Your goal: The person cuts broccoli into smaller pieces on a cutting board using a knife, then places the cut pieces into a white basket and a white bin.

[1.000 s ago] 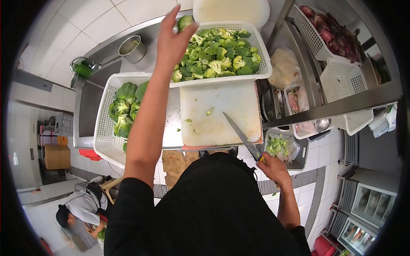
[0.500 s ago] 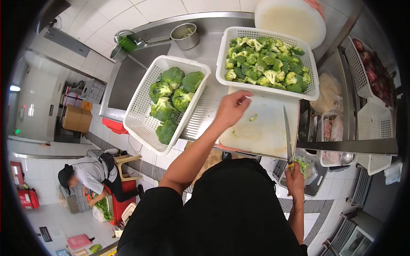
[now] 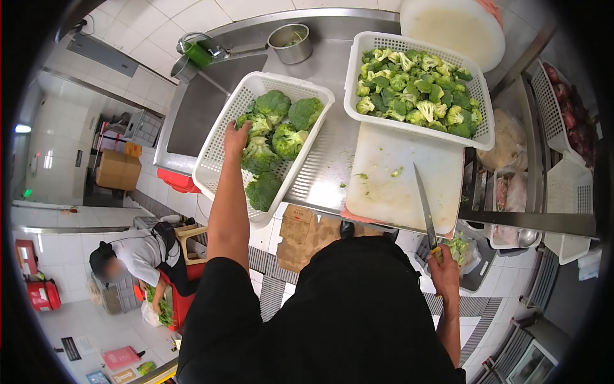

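My left hand [image 3: 236, 136] reaches into a white perforated basket [image 3: 208, 163] at its left side. Its fingers are apart and touch the edge of a broccoli head [image 3: 258, 125]; part of them is hidden. Several other whole heads lie beside it, among them a broccoli head [image 3: 263, 191] near the basket's front. Closed round a yellow handle, my right hand [image 3: 444, 267] holds a long knife [image 3: 425, 201]. The blade points away from me over the right side of a white cutting board [image 3: 377, 192], where small green scraps lie.
A second white basket [image 3: 484, 131] full of cut florets stands behind the board. A metal pot [image 3: 290, 46] is near the sink [image 3: 192, 128]. Shelves with a meat-filled basket [image 3: 563, 121] are at right. At lower left a person [image 3: 150, 256] sits handling leafy greens.
My left hand has moved from above the cutting board leftward into the basket of whole broccoli. My right hand still holds the knife. The view has shifted slightly.
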A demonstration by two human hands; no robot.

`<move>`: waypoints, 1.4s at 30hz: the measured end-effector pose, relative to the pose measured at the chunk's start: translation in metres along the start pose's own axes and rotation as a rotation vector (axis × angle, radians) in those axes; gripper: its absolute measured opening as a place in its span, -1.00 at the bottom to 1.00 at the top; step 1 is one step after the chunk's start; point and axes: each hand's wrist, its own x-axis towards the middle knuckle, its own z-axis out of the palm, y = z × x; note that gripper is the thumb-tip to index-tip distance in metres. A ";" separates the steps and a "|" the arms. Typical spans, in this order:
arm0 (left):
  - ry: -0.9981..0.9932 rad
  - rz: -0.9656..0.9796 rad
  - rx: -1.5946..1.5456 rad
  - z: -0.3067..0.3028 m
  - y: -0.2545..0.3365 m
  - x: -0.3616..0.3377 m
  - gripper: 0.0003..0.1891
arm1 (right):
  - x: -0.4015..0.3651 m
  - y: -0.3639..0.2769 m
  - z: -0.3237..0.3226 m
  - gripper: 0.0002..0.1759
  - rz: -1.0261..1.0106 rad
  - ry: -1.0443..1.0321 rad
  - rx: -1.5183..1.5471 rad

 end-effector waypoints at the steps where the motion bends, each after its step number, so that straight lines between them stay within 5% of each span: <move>1: -0.042 -0.047 -0.099 0.006 -0.004 0.003 -0.24 | -0.003 -0.006 0.001 -0.43 0.011 -0.030 0.001; 3: -0.096 -0.092 -0.198 0.009 -0.005 0.006 -0.21 | -0.010 -0.017 0.004 -0.43 0.003 -0.014 -0.021; 5: -0.246 -0.363 -0.531 -0.011 0.010 0.003 -0.24 | -0.016 -0.024 0.011 -0.44 -0.005 0.002 -0.039; 9: -0.077 -0.172 -0.596 -0.002 -0.033 0.036 -0.40 | -0.027 -0.025 0.028 -0.44 0.101 -0.029 0.051; 11: -0.043 -0.064 -0.699 -0.027 -0.017 0.030 -0.45 | -0.031 -0.012 0.045 -0.45 -0.049 0.132 -0.007; 13: -0.004 0.039 -0.801 -0.069 0.018 0.005 -0.49 | -0.032 -0.028 0.048 -0.47 0.042 0.087 0.136; 14: -0.075 0.029 -0.885 -0.089 0.047 -0.016 -0.49 | -0.035 -0.035 0.048 -0.48 0.138 0.044 0.278; 19: -0.441 0.191 -0.940 -0.077 0.118 -0.101 -0.43 | -0.027 -0.065 0.045 -0.55 -0.012 0.118 0.382; 25: -1.004 0.238 -0.874 0.029 0.169 -0.222 -0.48 | -0.004 -0.074 0.047 -0.53 -0.131 0.197 0.341; 30: -1.452 0.100 -0.883 0.079 0.189 -0.253 -0.45 | 0.014 -0.070 0.068 -0.53 -0.150 0.238 0.373; 34: -1.493 0.056 -0.800 0.088 0.193 -0.260 -0.43 | 0.024 -0.065 0.090 -0.53 -0.117 0.190 0.434; 36: -0.859 0.181 -0.726 0.076 0.194 -0.276 -0.46 | 0.024 -0.065 0.096 -0.52 -0.149 0.200 0.402; 39: -0.571 0.460 -0.459 0.040 0.181 -0.292 -0.50 | 0.023 -0.072 0.093 -0.51 -0.187 0.190 0.363; 42: -0.613 0.557 -0.424 0.035 0.173 -0.322 -0.50 | 0.026 -0.079 0.086 -0.51 -0.199 0.091 0.320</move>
